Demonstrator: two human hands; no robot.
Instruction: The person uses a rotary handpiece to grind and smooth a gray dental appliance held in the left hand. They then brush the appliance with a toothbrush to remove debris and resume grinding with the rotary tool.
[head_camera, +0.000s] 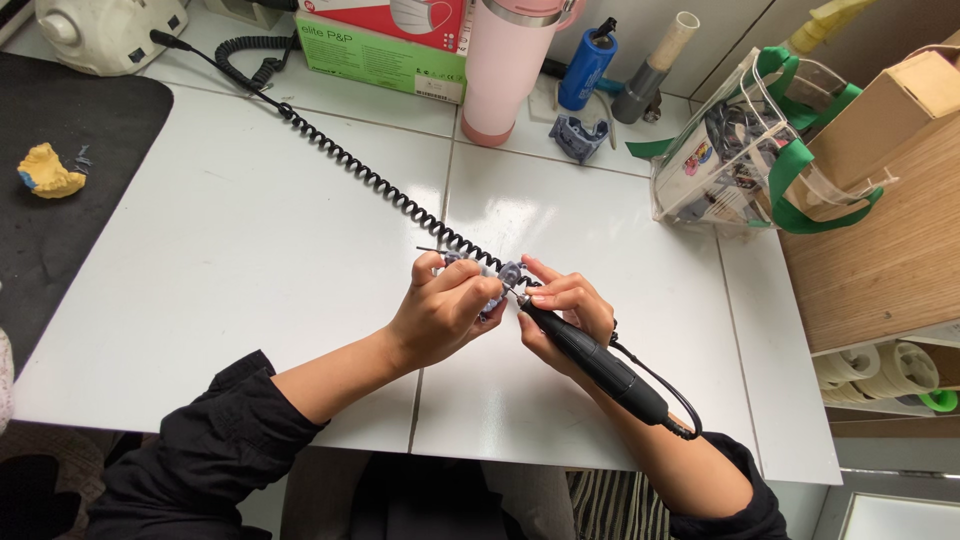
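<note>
Standing far right, a clear bag (green straps) holds small packets, while the left hand pinches a small grey-blue cast and the right hand grips a black handpiece.

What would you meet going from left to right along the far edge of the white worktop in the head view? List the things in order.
White machine → red and green boxes → pink tumbler → blue bottle → grey tube with cream top → clear bag with green straps → cardboard box.

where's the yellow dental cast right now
In the head view, the yellow dental cast lies far left on the black mat, below the white machine.
</note>
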